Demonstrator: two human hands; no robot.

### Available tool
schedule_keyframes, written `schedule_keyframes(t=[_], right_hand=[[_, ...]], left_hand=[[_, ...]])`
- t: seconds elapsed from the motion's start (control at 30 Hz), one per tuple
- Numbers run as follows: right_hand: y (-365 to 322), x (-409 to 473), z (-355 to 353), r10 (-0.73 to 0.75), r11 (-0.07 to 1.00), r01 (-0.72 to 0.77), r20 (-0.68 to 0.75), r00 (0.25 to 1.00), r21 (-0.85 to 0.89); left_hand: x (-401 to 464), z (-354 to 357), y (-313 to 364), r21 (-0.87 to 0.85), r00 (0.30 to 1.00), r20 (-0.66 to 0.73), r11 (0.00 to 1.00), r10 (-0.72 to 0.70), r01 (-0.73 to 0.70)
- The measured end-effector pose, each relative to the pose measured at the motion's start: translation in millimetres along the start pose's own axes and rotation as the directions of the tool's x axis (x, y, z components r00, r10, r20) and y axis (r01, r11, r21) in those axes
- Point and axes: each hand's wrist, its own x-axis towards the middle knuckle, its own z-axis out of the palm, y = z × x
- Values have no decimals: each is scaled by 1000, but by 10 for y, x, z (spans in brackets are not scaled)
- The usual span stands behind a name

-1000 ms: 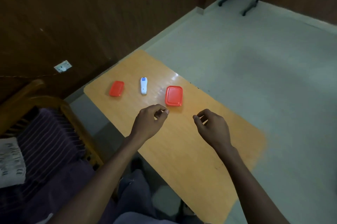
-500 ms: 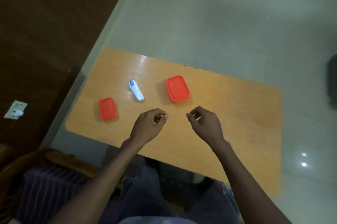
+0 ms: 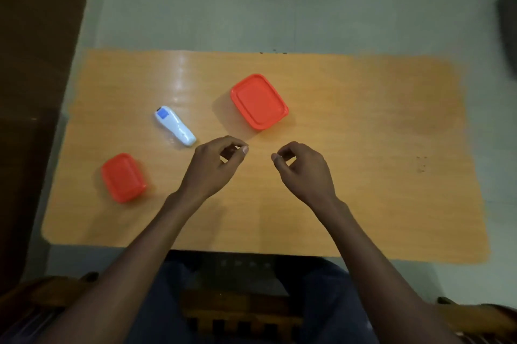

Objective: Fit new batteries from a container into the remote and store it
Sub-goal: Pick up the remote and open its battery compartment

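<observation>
A white remote [image 3: 174, 125] with a blue patch at its far end lies on the wooden table [image 3: 363, 125], left of centre. A larger red lidded container [image 3: 258, 101] sits just beyond my hands. A smaller red lidded container [image 3: 123, 177] rests near the table's left front. My left hand [image 3: 216, 167] hovers over the table right of the remote, fingers loosely curled, holding nothing. My right hand [image 3: 303, 169] hovers beside it, curled the same way and empty. No batteries are visible.
The table stands on a pale green floor [image 3: 279, 2]. A dark wall [image 3: 36, 36] runs along the left. A wooden chair frame [image 3: 237, 313] and my lap lie below the table's near edge. A dark object [image 3: 507, 27] sits at the right edge.
The view has swung down and round until the table lies square in front of me. Both hands stay curled over the table's middle, holding nothing.
</observation>
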Motion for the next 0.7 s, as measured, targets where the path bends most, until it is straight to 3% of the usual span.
schedule_keyframes(t=[0.17, 0.37, 0.6, 0.7], right_hand=[[422, 409, 768, -115, 993, 112, -151, 982, -30], [588, 587, 1319, -261, 963, 267, -323, 910, -26], [539, 120, 1628, -409, 912, 386, -369, 835, -136], [421, -208, 1661, -415, 910, 386, -385, 824, -154]], left_hand=[[455, 297, -895, 59, 980, 24, 979, 195, -196], [563, 450, -1550, 124, 907, -40, 903, 419, -411], [-25, 448, -1806, 150, 826, -130, 834, 549, -531], [-383, 345, -1859, 182, 839, -145, 848, 524, -498]])
